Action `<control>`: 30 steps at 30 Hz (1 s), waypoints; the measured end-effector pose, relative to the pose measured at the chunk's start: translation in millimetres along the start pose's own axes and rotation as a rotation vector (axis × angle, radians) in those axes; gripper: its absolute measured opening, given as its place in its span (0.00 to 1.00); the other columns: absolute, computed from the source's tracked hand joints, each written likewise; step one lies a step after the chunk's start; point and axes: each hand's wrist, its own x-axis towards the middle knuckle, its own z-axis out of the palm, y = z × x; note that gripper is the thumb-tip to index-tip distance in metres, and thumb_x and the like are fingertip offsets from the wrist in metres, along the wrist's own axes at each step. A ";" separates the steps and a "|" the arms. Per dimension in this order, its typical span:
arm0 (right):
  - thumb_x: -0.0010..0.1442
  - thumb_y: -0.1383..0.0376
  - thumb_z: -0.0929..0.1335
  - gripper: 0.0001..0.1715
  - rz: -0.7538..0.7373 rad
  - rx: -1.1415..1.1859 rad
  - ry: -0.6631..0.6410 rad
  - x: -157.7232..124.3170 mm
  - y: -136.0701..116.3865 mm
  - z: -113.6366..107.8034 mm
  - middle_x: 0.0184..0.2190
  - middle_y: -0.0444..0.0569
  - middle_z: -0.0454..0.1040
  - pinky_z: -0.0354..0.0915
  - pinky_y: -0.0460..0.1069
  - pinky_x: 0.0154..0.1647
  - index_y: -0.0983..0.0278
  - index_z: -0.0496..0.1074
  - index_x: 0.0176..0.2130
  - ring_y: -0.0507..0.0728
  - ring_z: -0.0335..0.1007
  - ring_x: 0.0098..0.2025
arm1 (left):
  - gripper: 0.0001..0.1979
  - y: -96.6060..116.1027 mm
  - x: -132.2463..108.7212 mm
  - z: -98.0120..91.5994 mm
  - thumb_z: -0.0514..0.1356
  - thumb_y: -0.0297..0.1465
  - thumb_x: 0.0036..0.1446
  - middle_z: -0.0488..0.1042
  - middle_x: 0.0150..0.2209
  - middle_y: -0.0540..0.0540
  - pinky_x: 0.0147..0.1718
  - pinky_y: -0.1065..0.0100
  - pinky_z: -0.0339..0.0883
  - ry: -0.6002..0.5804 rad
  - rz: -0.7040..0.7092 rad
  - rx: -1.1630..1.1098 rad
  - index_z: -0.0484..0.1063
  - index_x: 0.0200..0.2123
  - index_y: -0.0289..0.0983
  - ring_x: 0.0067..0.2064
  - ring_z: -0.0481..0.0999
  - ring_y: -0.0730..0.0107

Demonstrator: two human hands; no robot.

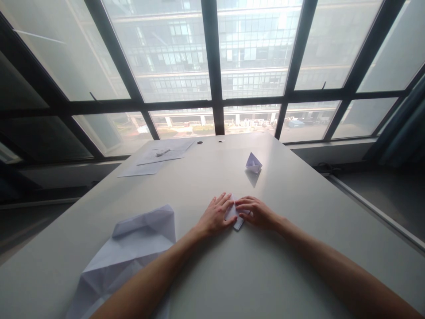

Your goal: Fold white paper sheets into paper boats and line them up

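A small folded piece of white paper point(236, 217) lies on the white table point(299, 230) in front of me. My left hand point(216, 213) rests flat on its left side, fingers stretched out and pressing it down. My right hand point(257, 212) presses on its right side with fingers lying flat and close together. Most of the paper is hidden under both hands. A finished small paper boat point(253, 163) stands farther back, to the right of centre.
A large crumpled, folded sheet of white paper point(129, 252) lies at the near left by my left forearm. Flat sheets point(156, 161) with a pen point(163, 152) on them lie at the far left corner. Tall windows stand behind the table's far edge.
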 end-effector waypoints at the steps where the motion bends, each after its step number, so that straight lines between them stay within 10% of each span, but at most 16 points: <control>1: 0.64 0.62 0.69 0.12 0.003 0.000 -0.005 0.2 -0.6 -0.9 0.50 0.52 0.78 0.66 0.58 0.57 0.58 0.77 0.47 0.60 0.70 0.54 | 0.25 0.0 0.0 0.1 0.58 0.43 0.62 0.56 0.68 0.42 0.65 0.43 0.48 -0.012 0.004 0.002 0.64 0.60 0.43 0.70 0.50 0.50; 30: 0.66 0.61 0.66 0.26 0.100 -0.128 -0.151 -1.9 7.0 2.1 0.63 0.51 0.66 0.50 0.66 0.67 0.55 0.66 0.62 0.63 0.56 0.67 | 0.35 -3.8 -1.2 3.2 0.54 0.48 0.64 0.55 0.69 0.42 0.66 0.47 0.44 -0.042 0.005 0.046 0.52 0.69 0.43 0.70 0.51 0.52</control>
